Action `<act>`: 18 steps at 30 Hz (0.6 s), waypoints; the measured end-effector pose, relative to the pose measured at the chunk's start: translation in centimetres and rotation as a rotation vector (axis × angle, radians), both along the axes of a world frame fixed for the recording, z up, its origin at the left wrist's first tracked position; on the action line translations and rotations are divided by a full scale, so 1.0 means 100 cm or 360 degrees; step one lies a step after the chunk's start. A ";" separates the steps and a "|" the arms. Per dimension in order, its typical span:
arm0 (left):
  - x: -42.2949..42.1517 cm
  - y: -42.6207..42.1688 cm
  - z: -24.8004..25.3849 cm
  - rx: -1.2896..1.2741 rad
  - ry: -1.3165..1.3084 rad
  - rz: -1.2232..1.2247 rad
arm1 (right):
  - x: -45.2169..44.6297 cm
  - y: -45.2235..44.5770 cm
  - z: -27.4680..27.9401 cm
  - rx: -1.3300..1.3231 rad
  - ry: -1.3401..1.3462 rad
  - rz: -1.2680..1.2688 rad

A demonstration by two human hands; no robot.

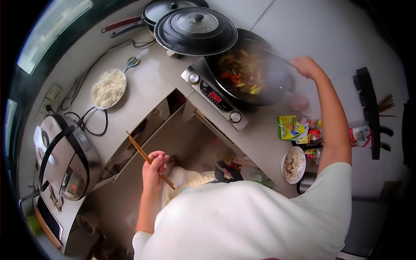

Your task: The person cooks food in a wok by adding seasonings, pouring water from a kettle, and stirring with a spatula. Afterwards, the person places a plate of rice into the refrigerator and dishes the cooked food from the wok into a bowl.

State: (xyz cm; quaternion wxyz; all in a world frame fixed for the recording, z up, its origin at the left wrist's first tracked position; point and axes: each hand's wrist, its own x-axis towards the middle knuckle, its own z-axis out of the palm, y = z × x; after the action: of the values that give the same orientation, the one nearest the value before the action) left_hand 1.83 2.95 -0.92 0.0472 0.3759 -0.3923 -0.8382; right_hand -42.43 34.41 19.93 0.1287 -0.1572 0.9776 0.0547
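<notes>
My left hand [155, 168] is closed around a pair of wooden chopsticks [141, 149], held in front of my body away from the counter. On the far side of the wok [277, 93], my right hand [304, 67] grips a long-handled cooking utensil [279, 57]. The utensil's thin handle reaches over the wok's rim; steam and blur hide its working end. Inside the wok lie green and red vegetable pieces [242, 71], partly veiled by steam. The wok stands on an induction cooker [216, 97] whose red display is lit.
A large lid [173, 37] rests beside the wok, near another lidded pan [158, 11]. At left are a plate of rice [108, 89], scissors [131, 63] and a rice cooker [69, 156]. Seasoning packets [289, 127] and a bowl [294, 164] sit by my right arm.
</notes>
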 end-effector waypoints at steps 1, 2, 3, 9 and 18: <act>0.002 0.002 -0.001 0.0006 -0.0002 0.0033 | 0.001 -0.009 -0.002 0.0091 0.0054 0.0216; 0.004 0.004 -0.002 0.0016 0.0001 0.0062 | 0.001 -0.017 -0.005 0.0180 0.0128 0.0431; 0.004 0.006 -0.003 0.0028 0.0007 0.0090 | 0.009 -0.023 -0.006 0.0188 0.0226 0.0630; -0.011 0.001 -0.003 0.0030 0.0097 0.0045 | 0.119 -0.035 0.034 0.0344 0.0332 0.0701; -0.056 -0.020 0.009 -0.0069 0.0217 -0.0188 | 0.238 0.029 0.078 0.0168 0.0466 0.0402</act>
State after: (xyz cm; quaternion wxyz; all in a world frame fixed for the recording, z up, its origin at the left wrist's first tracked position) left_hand -3.75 0.96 -0.04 0.0324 0.2932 -0.4276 -0.8545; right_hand -18.65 37.28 27.77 -0.0148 -0.2621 0.9542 0.1437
